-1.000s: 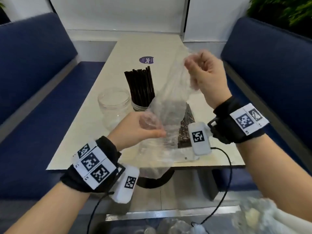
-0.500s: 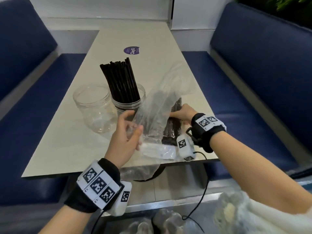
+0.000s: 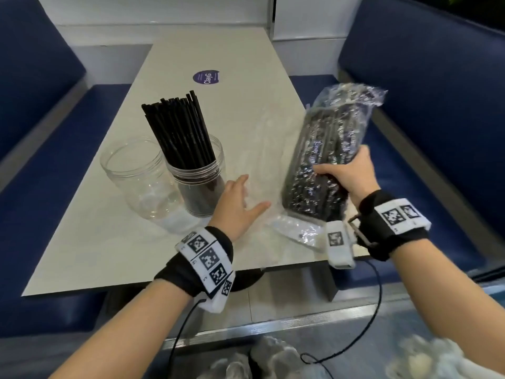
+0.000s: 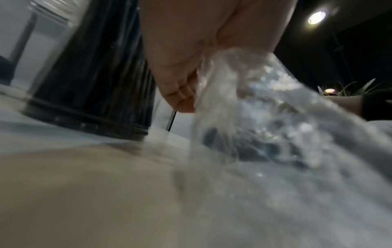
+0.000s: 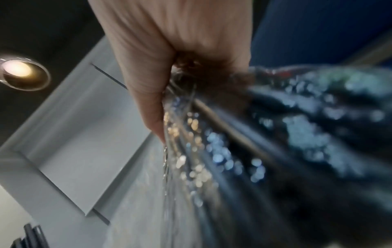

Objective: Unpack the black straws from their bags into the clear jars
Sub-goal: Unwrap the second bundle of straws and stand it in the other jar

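Observation:
Two clear jars stand left of centre on the table (image 3: pixel 114 242). The near-left jar (image 3: pixel 136 176) is empty, and the jar (image 3: pixel 200 184) beside it holds a bundle of upright black straws (image 3: pixel 177 132). My right hand (image 3: pixel 347 175) grips a full bag of black straws (image 3: pixel 328 132) at its lower half, tilted and raised off the table. In the right wrist view the hand (image 5: pixel 169 67) wraps the blurred bag (image 5: pixel 286 134). My left hand (image 3: pixel 243 198) lies with spread fingers on an empty clear bag (image 3: pixel 262 149) flat on the table, just right of the filled jar (image 4: pixel 95 75). The empty bag's crumpled plastic (image 4: pixel 254 109) rises to my left palm.
Blue bench seats (image 3: pixel 437 119) flank the table on both sides. A round purple sticker (image 3: pixel 206 77) marks the far tabletop. Crumpled clear plastic (image 3: pixel 273 356) lies below the table's near edge, and a black cable (image 3: pixel 377 310) hangs from my right wrist.
My right hand let go of the empty bag, dropped to the full straw bag on the table and lifted it. My left hand lowered the empty bag onto the table and opened.

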